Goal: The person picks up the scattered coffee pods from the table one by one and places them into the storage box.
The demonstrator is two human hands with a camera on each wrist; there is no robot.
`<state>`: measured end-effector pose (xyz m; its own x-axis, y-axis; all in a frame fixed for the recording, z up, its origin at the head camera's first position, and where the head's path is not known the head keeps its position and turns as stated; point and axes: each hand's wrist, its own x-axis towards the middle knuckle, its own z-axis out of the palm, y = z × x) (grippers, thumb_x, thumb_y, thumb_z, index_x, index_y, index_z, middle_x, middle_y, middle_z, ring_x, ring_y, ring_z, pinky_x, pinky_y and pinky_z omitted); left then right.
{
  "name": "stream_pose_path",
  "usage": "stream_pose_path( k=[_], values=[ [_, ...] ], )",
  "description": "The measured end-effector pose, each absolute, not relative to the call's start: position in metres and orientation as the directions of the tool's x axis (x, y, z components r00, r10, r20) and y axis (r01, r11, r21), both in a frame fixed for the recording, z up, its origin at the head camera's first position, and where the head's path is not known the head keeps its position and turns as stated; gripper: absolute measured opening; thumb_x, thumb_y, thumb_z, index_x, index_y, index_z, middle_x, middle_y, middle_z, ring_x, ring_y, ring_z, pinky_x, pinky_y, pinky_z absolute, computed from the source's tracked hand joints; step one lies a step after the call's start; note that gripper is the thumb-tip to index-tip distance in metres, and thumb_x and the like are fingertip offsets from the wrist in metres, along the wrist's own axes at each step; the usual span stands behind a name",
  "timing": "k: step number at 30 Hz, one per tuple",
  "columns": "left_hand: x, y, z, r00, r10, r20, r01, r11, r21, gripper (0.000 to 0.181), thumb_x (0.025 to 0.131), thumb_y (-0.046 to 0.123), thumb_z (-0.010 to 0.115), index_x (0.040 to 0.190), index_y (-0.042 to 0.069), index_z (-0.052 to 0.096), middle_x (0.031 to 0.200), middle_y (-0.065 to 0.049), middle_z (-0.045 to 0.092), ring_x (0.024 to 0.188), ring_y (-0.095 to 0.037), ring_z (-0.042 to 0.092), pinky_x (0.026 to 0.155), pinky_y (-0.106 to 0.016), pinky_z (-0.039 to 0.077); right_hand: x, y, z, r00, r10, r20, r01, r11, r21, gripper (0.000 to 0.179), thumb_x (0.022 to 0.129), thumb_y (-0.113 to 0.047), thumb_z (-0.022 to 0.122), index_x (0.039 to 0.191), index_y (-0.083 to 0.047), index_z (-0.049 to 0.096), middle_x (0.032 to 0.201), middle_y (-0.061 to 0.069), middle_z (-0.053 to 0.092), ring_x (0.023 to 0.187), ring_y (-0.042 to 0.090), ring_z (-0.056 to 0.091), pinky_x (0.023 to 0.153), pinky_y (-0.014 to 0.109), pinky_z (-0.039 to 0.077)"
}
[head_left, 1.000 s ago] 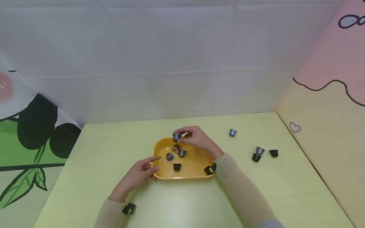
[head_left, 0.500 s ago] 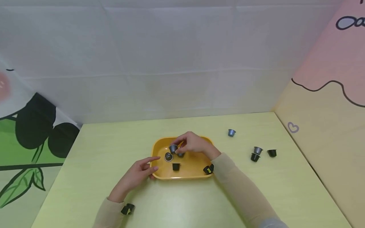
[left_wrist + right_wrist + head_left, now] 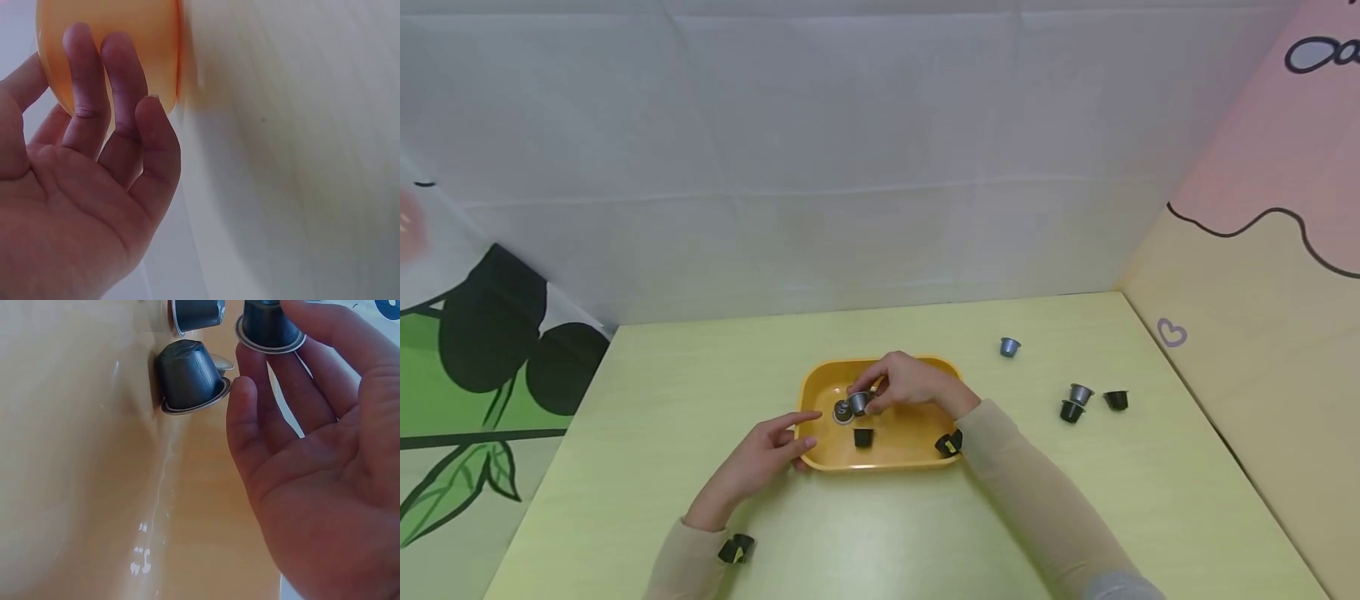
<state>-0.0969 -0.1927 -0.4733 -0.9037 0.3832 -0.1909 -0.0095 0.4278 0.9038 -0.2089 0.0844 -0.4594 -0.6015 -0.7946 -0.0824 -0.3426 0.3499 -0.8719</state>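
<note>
A yellow tray [image 3: 917, 442] sits mid-table, with my left hand [image 3: 765, 457] at its left end. The left thumb and index finger lie over its rim, while other fingers curl against its underside [image 3: 159, 56]. My right hand [image 3: 904, 385] pinches a grey coffee capsule [image 3: 858, 403] just above the tray floor. In the right wrist view, that held capsule [image 3: 270, 328] has its flanged rim facing down. A dark capsule with a foil rim [image 3: 842, 412] stands beside it, and a black capsule [image 3: 863, 437] lies nearer the front. Capsules behind the right hand are mostly hidden.
Right of the tray, a blue-grey capsule [image 3: 1010, 347] stands alone on the pale table [image 3: 880, 533]. A silver capsule [image 3: 1081, 393] touches a black capsule [image 3: 1072, 411], with another black capsule [image 3: 1116, 400] close by. A white cloth wall [image 3: 880, 250] rises behind.
My right hand has lowered the grey capsule from above the tray's far rim toward the tray floor, covering the capsules behind it. The left hand has stayed at the tray's left end.
</note>
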Motion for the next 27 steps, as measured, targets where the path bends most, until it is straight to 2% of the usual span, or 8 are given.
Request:
stream_pose_path(
  k=[6, 13, 19, 25, 27],
  values=[
    [-0.0974, -0.1925, -0.4719, -0.899, 0.401, -0.174, 0.012, 0.421, 0.907, 0.051, 0.098, 0.025, 0.066, 0.142, 0.004, 0.053, 0.072, -0.016, 0.067, 0.055, -0.025, 0.049, 0.052, -0.026, 0.028, -0.2107, 0.0851, -0.4604, -0.59, -0.801, -0.104, -0.377, 0.387, -0.842, 0.033, 0.084, -0.005, 0.077, 0.116, -0.013, 0.075, 0.113, -0.001, 0.071, 0.091, 0.018, 0.065, 0.077, 0.028, 0.053],
    [-0.099, -0.1931, -0.4752, -0.9, 0.386, -0.2, -0.02, 0.423, 0.906, 0.051, 0.097, 0.029, 0.067, 0.142, 0.009, 0.054, 0.073, -0.014, 0.067, 0.059, -0.031, 0.052, 0.053, -0.025, 0.03, -0.2118, 0.0856, -0.462, -0.584, -0.804, -0.114, -0.374, 0.391, -0.841, 0.033, 0.084, -0.004, 0.077, 0.116, -0.012, 0.075, 0.112, -0.001, 0.072, 0.094, 0.018, 0.065, 0.079, 0.028, 0.052],
    [-0.0983, -0.193, -0.4765, -0.902, 0.383, -0.2, -0.023, 0.421, 0.907, 0.051, 0.097, 0.03, 0.066, 0.142, 0.008, 0.054, 0.073, -0.016, 0.067, 0.058, -0.031, 0.051, 0.053, -0.026, 0.03, -0.211, 0.0861, -0.4617, -0.576, -0.81, -0.105, -0.363, 0.369, -0.855, 0.03, 0.085, -0.003, 0.077, 0.115, -0.008, 0.075, 0.11, 0.001, 0.073, 0.099, 0.018, 0.066, 0.084, 0.027, 0.051],
    [-0.0967, -0.193, -0.4755, -0.905, 0.373, -0.202, -0.027, 0.424, 0.905, 0.051, 0.098, 0.028, 0.066, 0.143, 0.008, 0.053, 0.073, -0.016, 0.067, 0.053, -0.018, 0.045, 0.052, -0.024, 0.029, -0.2117, 0.0858, -0.4631, -0.569, -0.819, -0.075, -0.361, 0.33, -0.872, 0.031, 0.086, -0.004, 0.076, 0.117, -0.007, 0.074, 0.113, 0.003, 0.073, 0.104, 0.022, 0.066, 0.086, 0.027, 0.051],
    [-0.0965, -0.193, -0.4758, -0.905, 0.377, -0.199, -0.024, 0.422, 0.906, 0.05, 0.098, 0.028, 0.066, 0.143, 0.008, 0.053, 0.073, -0.016, 0.067, 0.054, -0.018, 0.046, 0.052, -0.024, 0.029, -0.2114, 0.086, -0.4629, -0.574, -0.817, -0.062, -0.356, 0.317, -0.879, 0.03, 0.087, -0.005, 0.076, 0.117, -0.007, 0.074, 0.113, 0.004, 0.073, 0.105, 0.023, 0.066, 0.086, 0.027, 0.051]
  ],
)
